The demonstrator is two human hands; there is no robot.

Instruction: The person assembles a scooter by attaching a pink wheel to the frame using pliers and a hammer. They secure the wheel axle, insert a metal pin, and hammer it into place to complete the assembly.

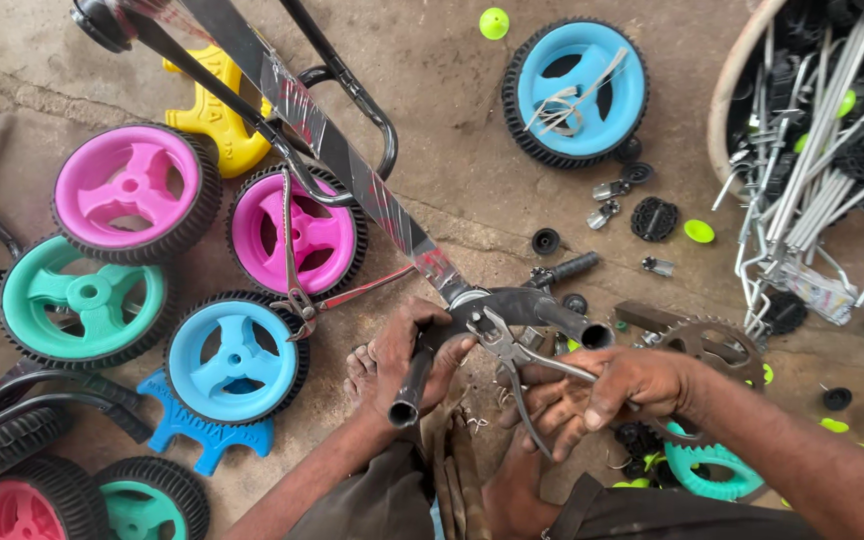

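Left hand (pixel 414 355): we see it wrapped round a black frame tube (pixel 410 385).
Right hand (pixel 607 385): squeezing pliers (pixel 512 350).
Cut off: chainring (pixel 717 345), partly behind wrist.

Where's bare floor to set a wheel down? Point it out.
Bare concrete lies between the bike frame and the upper blue wheel. Crowded: the small black parts beside the rod bundle, and the wheel cluster at left.
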